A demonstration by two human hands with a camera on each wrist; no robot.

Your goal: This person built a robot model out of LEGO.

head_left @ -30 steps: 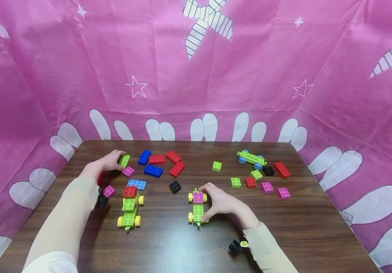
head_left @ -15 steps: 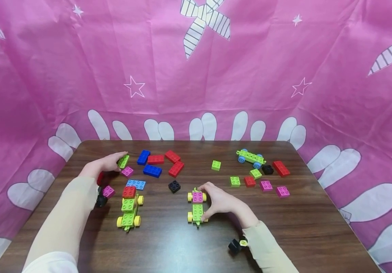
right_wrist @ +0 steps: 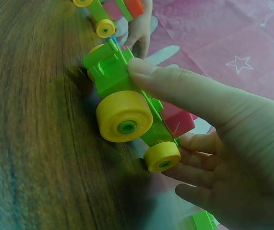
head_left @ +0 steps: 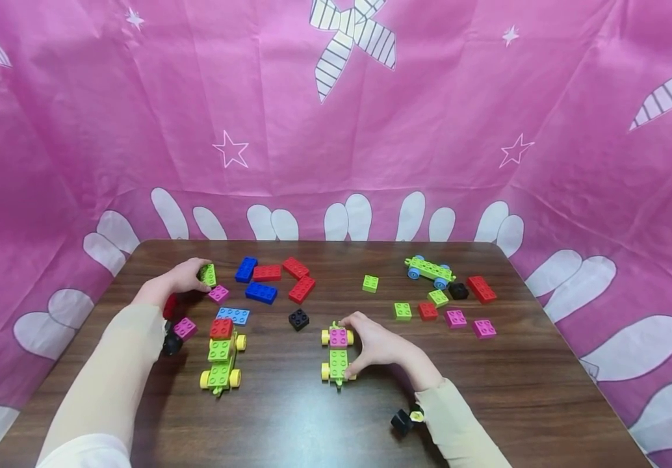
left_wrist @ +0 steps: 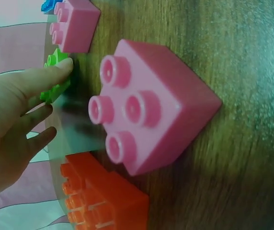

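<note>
My left hand grips a small green brick at the table's far left and tilts it up on edge. In the left wrist view its fingertips touch that green brick, beyond a pink brick and a red brick. My right hand holds a green car with yellow wheels at the table's middle front, with a pink brick on the car's far end. The right wrist view shows the thumb on the car's body.
A second yellow-wheeled car stacked with green and red bricks stands to the left. Blue and red bricks and a black brick lie behind it. A blue-wheeled car and several loose bricks lie at the right. Pink cloth surrounds the wooden table.
My left hand has tipped the green brick from lying flat to standing more on edge. My right hand and the car have stayed in place.
</note>
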